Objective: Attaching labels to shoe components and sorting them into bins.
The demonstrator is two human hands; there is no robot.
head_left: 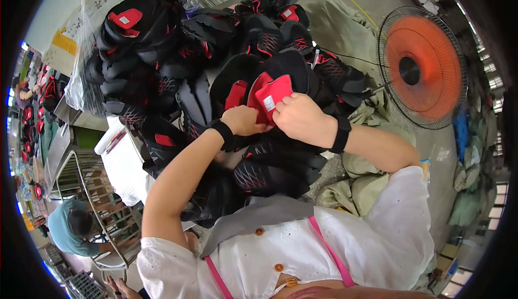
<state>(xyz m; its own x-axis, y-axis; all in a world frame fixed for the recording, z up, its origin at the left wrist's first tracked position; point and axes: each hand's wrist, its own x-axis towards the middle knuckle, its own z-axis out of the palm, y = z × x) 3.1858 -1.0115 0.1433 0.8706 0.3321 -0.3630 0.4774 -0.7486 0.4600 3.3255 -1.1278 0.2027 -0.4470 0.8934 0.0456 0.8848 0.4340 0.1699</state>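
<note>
A black shoe upper [295, 66] with a bright red lining and a small white label is held up in front of me, above a heap of similar pieces. My right hand [305, 120] is closed on the red lining at its right, just below the label. My left hand [243, 121] pinches the lower edge of the red part, close beside the right hand. The fingertips of both hands are partly hidden. Behind the left hand lies another black upper [224, 83] with a red patch. Below my wrists rests a black upper [264, 172] with light crossed stitching.
Piled black uppers [140, 34] spread across the work surface. White papers [127, 164] lie at the left beside a metal rack [102, 202]. A large orange fan [421, 67] stands at the right, near green-grey cloth [367, 180]. A person in a teal shirt [62, 229] bends at the lower left.
</note>
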